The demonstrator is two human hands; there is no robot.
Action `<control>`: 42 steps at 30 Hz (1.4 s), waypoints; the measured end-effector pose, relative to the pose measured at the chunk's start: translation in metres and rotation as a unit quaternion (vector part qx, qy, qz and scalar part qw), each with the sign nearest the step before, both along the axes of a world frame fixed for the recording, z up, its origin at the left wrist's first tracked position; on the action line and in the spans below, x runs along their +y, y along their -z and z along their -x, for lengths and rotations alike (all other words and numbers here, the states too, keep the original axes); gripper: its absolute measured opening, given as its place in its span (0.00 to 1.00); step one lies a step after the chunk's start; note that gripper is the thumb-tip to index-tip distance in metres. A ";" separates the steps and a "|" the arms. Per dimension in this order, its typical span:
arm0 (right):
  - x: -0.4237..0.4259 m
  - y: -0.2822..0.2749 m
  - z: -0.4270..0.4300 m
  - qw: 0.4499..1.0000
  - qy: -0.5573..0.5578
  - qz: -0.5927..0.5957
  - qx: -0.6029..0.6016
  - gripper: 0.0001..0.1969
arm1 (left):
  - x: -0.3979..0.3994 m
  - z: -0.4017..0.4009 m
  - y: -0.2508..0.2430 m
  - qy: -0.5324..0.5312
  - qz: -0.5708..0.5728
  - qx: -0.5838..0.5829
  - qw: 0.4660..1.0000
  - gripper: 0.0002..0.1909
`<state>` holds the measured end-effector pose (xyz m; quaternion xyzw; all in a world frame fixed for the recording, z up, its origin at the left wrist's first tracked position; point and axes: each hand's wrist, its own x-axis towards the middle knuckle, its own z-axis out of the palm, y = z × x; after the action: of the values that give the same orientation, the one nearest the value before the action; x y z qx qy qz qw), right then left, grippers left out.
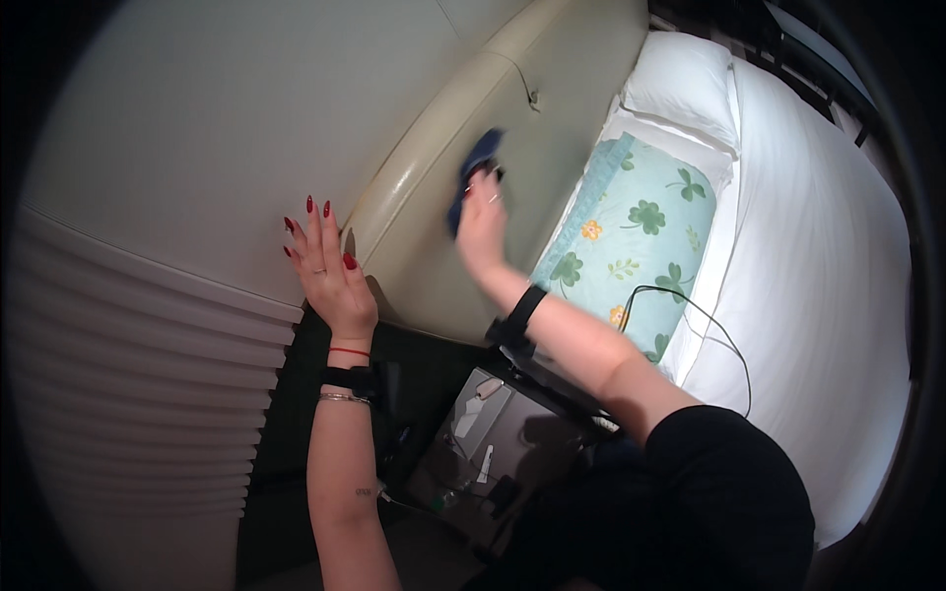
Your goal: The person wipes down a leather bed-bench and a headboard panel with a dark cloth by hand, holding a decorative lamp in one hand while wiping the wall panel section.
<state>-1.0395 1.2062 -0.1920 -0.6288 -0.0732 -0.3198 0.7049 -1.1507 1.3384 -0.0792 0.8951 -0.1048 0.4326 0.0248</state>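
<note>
My right hand is pressed to the front of a cream padded headboard, holding a dark blue brush or pad. The hand is slightly blurred, and what exactly the blue thing is cannot be told. Against the wall, beside the headboard's rounded end, my left hand rests with its fingers spread and holds nothing. Both wrists wear black straps.
A light green pillow with a clover pattern and a white pillow lie on the bed with white bedding. A black cable loops over it. Below the headboard stands a bedside table with small items.
</note>
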 end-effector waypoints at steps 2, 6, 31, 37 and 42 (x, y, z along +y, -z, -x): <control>0.020 -0.002 0.059 0.997 -0.058 -0.011 -0.048 0.18 | -0.002 -0.003 -0.001 0.008 -0.009 -0.003 1.000 0.27; 0.042 0.009 0.115 0.990 -0.119 0.035 -0.073 0.16 | 0.000 -0.004 -0.001 0.000 -0.015 -0.002 1.000 0.26; -0.010 0.176 -0.046 0.959 0.084 0.168 0.213 0.22 | 0.006 0.000 0.002 -0.015 -0.043 -0.042 0.998 0.27; -0.038 0.186 -0.119 0.888 -0.015 -0.157 0.433 0.18 | -0.017 -0.017 -0.002 -0.003 -0.037 -0.052 0.998 0.27; -0.034 -0.028 -0.103 0.985 -0.041 -0.131 0.101 0.19 | 0.011 0.008 0.005 -0.041 -0.040 -0.046 0.997 0.27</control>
<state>-0.9367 1.1719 -0.1644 -0.5569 0.0150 -0.2320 0.7974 -1.1586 1.3490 -0.0845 0.8782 -0.0865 0.4692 -0.0334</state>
